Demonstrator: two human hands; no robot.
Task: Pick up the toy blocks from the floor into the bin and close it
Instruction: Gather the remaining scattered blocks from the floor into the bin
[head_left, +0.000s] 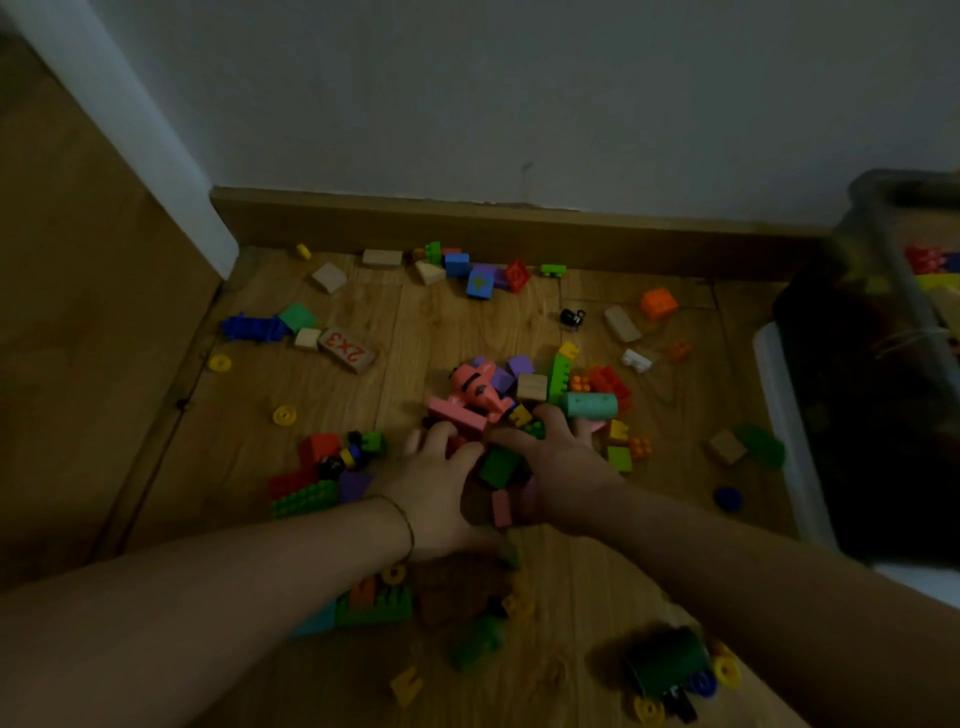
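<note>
Together, left hand (441, 488) and right hand (563, 467) cup a heap of coloured plastic toy blocks (498, 466) on the wooden floor (415, 322).
Both hands' fingers curl round it, left of the clear plastic bin (862, 270).

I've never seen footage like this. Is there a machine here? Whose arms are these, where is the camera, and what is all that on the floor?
No machine: these are a person's bare arms, filmed by one camera worn on the head, looking down. The left hand and right hand lie on either side of a heap of toy blocks on the wooden floor; whether they grip it is unclear. More blocks lie scattered around, such as a wooden one marked 2x3. The dark bin stands at the right edge, with some blocks visible in it.
</note>
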